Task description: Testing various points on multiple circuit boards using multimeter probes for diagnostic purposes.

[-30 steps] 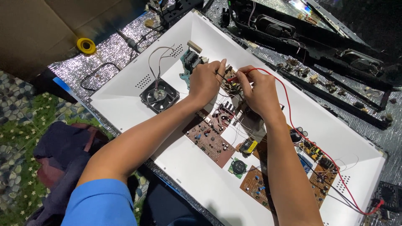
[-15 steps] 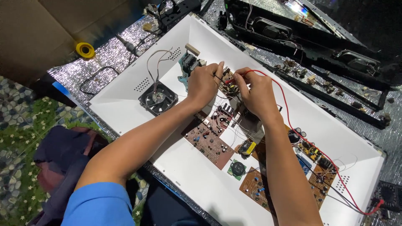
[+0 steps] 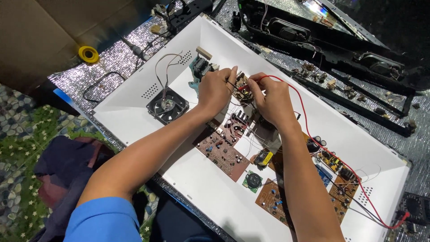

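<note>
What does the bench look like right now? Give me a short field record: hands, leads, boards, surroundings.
left hand: pinching a black probe on the small board
right hand: holding a red probe on the same board
red lead: runs from the right hand to the tray's lower right corner
white tray: holds brown circuit boards and a black cooling fan
outside tray: yellow tape roll on silver foil matting

Looks like a small electronics repair workshop: a shallow white metal chassis (image 3: 354, 134) full of brown circuit boards (image 3: 222, 152), a black cooling fan (image 3: 167, 105), stripped black speaker housings (image 3: 322, 40) alongside, and a yellow tape roll (image 3: 88, 54) on the silver foil-covered bench (image 3: 112, 62).
</note>
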